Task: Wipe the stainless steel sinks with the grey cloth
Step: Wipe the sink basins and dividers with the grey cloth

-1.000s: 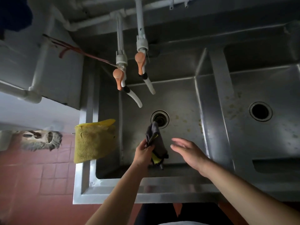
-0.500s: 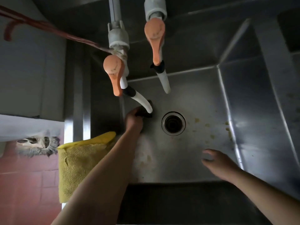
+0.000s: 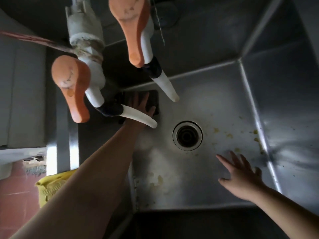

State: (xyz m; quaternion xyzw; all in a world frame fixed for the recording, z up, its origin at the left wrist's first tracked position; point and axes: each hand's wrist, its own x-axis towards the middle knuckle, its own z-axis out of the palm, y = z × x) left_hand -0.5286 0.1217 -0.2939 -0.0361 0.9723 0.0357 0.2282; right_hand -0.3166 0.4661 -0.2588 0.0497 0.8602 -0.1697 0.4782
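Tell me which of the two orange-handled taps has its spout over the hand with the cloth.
The left tap: its white spout crosses the left hand pressing the grey cloth. The right tap ends beside the cloth.

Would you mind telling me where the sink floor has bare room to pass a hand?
Free: the stretch between the drain and the right wall, though speckled with yellow residue, and the near floor between the two forearms. Crowded: the far left corner, where the left hand presses the grey cloth under the taps. The right hand is spread near the front right.

A tap spout point(image 3: 138, 116) hides part of the left hand point(image 3: 140, 107) on the cloth point(image 3: 155, 102); the yellow cloth point(image 3: 50, 185) lies mostly behind the forearm.
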